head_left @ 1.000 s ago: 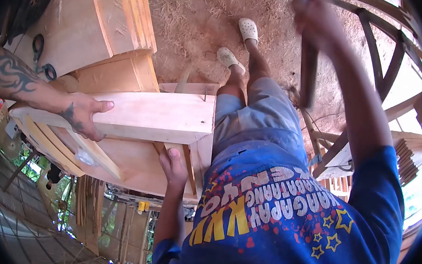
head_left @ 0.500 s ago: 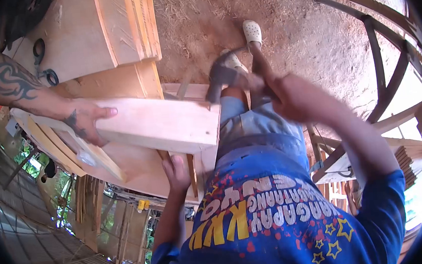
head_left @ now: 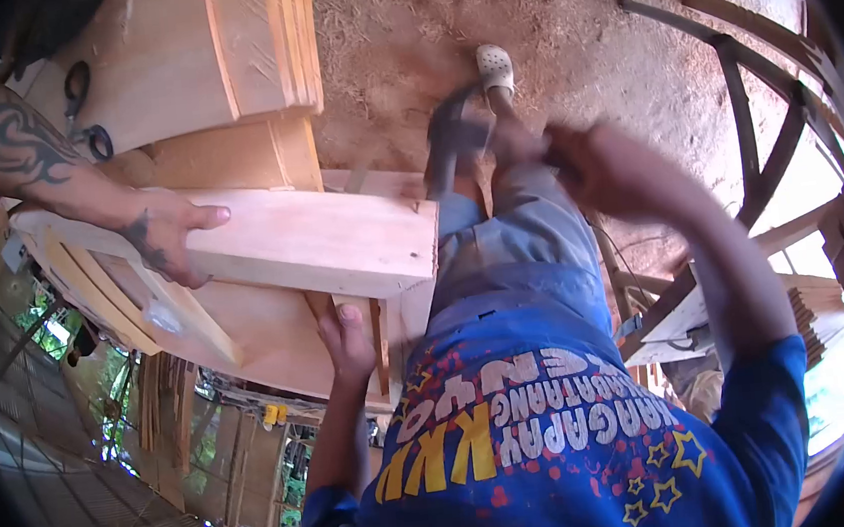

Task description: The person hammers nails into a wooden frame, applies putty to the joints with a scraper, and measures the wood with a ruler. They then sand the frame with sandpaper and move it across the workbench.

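Pale board (head_left: 309, 228): just beyond the left hand, lying across a wooden frame (head_left: 277, 326), its near end close to the person's shorts (head_left: 531, 244); small dark marks show on the side at that end.
Left hand (head_left: 347, 345): under the board's near edge, thumb up, against a slim upright piece (head_left: 376, 333); the fingers are partly hidden, so how tightly they close cannot be told.
Right hand (head_left: 605, 172): closed round the handle of a hammer (head_left: 456, 135), to the right of the left hand and of the board.
Hammer head: blurred, at the board's near end, leftward from the right-hand grip; contact with the wood cannot be told.
Blue shirt (head_left: 556, 422): between the two forearms, with white and yellow lettering and yellow stars.
Tattooed hand (head_left: 173, 230): another person's, left of the left-hand grip, pressed over the board with the thumb on its upper face.
Clear plastic (head_left: 161, 316): on the frame, left of the left hand and below the tattooed one.
Stacked panels (head_left: 173, 54): past the board from the left hand, with a dark ring-handled tool (head_left: 72, 121) lying there near the tattooed forearm.
Pale clog (head_left: 495, 66): on the foot beyond the hammer, on dusty ground (head_left: 381, 26) strewn with shavings.
Curved wooden frame (head_left: 740, 115): well apart, to the right of the hammer grip.
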### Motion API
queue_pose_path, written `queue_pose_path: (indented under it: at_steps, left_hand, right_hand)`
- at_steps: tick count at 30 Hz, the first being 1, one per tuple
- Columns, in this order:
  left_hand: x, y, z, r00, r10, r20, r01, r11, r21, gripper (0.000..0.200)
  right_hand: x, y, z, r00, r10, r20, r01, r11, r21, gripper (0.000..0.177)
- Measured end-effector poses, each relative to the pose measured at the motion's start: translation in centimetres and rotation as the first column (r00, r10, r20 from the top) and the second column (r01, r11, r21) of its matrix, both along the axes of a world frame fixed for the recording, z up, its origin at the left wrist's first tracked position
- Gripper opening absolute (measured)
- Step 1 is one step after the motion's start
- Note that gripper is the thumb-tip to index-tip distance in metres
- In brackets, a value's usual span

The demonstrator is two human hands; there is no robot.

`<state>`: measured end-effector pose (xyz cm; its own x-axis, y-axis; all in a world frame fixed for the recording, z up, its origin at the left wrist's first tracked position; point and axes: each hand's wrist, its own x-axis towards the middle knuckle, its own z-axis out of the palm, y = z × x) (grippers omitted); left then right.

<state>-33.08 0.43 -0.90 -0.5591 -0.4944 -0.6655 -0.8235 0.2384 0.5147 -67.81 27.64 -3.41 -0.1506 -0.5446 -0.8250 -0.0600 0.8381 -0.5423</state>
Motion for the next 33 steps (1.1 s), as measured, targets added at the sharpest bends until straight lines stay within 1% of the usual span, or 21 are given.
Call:
queue_pose_path:
  at_steps: [2, 3, 4, 5, 7, 9, 10, 11, 13, 14, 15, 18, 19, 20, 21, 22, 25, 27, 29, 31, 33]
  left_hand:
    - [-0.3, 0.3, 0.3, 0.998, -0.017, -0.067, 0.021, 0.998, 0.055, 0.064]
    - [-0.6, 0.1, 0.2, 0.994, -0.030, -0.107, 0.039, 0.996, 0.078, 0.062]
    - [-0.4, 0.1, 0.3, 0.997, -0.008, -0.075, 0.012, 0.999, 0.049, 0.065]
    - [-0.3, 0.1, 0.3, 0.999, 0.014, -0.048, -0.013, 1.000, 0.023, 0.068]
    - [-0.7, 0.3, 0.2, 0.998, 0.019, -0.053, -0.018, 1.000, 0.017, 0.071]
    - [-1.1, 0.2, 0.3, 0.998, 0.000, -0.062, 0.002, 0.999, 0.032, 0.072]
    - [-0.9, 0.0, 0.3, 0.999, -0.002, -0.040, 0.003, 0.999, 0.035, 0.072]
    - [0.1, -0.3, 0.5, 0.999, 0.006, 0.034, -0.007, 0.999, 0.035, 0.073]
    - [0.4, -0.1, 0.4, 0.999, 0.022, 0.047, -0.023, 0.999, 0.036, 0.074]
    - [-0.2, 0.2, 0.3, 1.000, 0.024, -0.003, -0.024, 0.999, 0.028, 0.074]
    - [-0.4, 0.3, 0.3, 0.999, 0.027, -0.042, -0.026, 0.999, 0.026, 0.070]
    - [-0.6, 0.5, 0.1, 0.994, 0.036, -0.103, -0.033, 0.999, 0.032, 0.059]
    - [-0.5, 0.5, 0.0, 0.996, 0.036, -0.086, -0.033, 0.999, 0.036, 0.059]
    - [0.2, 0.0, 0.1, 1.000, 0.026, -0.013, -0.025, 0.999, 0.032, 0.065]
    - [0.3, -0.2, 0.0, 1.000, 0.028, -0.003, -0.028, 0.999, 0.024, 0.069]
    - [0.5, -0.3, -0.1, 1.000, 0.030, 0.007, -0.030, 0.999, 0.015, 0.073]
    - [0.5, 0.3, -0.5, 0.997, 0.046, -0.067, -0.045, 0.999, 0.019, 0.072]
    - [0.3, -0.1, -0.1, 1.000, 0.022, -0.018, -0.021, 1.000, 0.020, 0.071]
    - [0.1, 0.0, -0.1, 1.000, 0.012, -0.017, -0.012, 1.000, 0.005, 0.071]
    - [0.4, -0.1, 0.0, 1.000, -0.002, -0.023, 0.002, 1.000, -0.007, 0.071]
    - [0.7, -0.2, -0.2, 0.999, -0.012, -0.042, 0.011, 1.000, -0.010, 0.070]
  right_hand:
    - [-2.4, 0.7, -0.2, 0.923, -0.227, -0.311, 0.253, 0.967, 0.043, 0.022]
    - [-3.9, 0.5, -0.7, 0.811, -0.518, -0.271, 0.555, 0.829, 0.075, 0.017]
    - [-4.7, 1.9, -2.7, 0.640, -0.734, -0.229, 0.696, 0.680, -0.231, 0.018]
    - [-5.3, 1.7, -4.3, 0.463, -0.855, -0.236, 0.808, 0.516, -0.284, 0.015]
    - [-3.3, 0.7, -4.5, 0.479, -0.835, -0.273, 0.820, 0.536, -0.202, 0.011]
    - [2.0, -0.1, -1.9, 0.943, -0.294, -0.157, 0.291, 0.956, -0.046, 0.024]
    - [4.6, -0.6, -0.7, 0.996, 0.009, -0.091, -0.018, 0.995, -0.100, 0.033]
    - [4.4, -0.9, 0.3, 0.993, -0.067, -0.098, 0.056, 0.993, -0.105, 0.031]
    - [0.5, -2.0, 1.5, 0.997, -0.008, -0.076, 0.017, 0.992, 0.126, 0.033]
    - [-0.2, -1.5, 0.5, 0.957, -0.194, -0.216, 0.210, 0.976, 0.056, 0.029]
    - [-0.8, -0.7, -0.4, 0.866, -0.377, -0.328, 0.388, 0.921, -0.035, 0.027]
    - [-3.2, -0.6, -1.9, 0.488, -0.822, -0.294, 0.791, 0.559, -0.248, 0.018]
    - [-1.8, -0.3, -2.6, 0.510, -0.801, -0.315, 0.764, 0.589, -0.261, 0.015]
    - [1.0, -0.7, -2.0, 0.618, -0.730, -0.291, 0.754, 0.655, -0.041, 0.013]
    - [5.8, 1.3, -4.8, 0.820, -0.313, -0.480, 0.311, 0.946, -0.085, 0.018]
    - [6.2, -0.5, -0.7, 0.983, 0.053, -0.178, -0.059, 0.998, -0.027, 0.024]
    - [2.9, -1.2, 1.2, 0.979, -0.048, -0.198, 0.051, 0.999, 0.009, 0.025]
    - [1.4, -1.4, 1.0, 0.809, -0.414, -0.417, 0.356, 0.910, -0.212, 0.021]
    - [-0.4, -2.3, 0.5, 0.581, -0.721, -0.376, 0.687, 0.683, -0.247, 0.019]
    - [0.9, -2.2, 0.0, 0.530, -0.781, -0.331, 0.764, 0.609, -0.214, 0.018]
    - [6.2, -0.8, -1.1, 0.879, -0.240, -0.413, 0.228, 0.971, -0.079, 0.023]
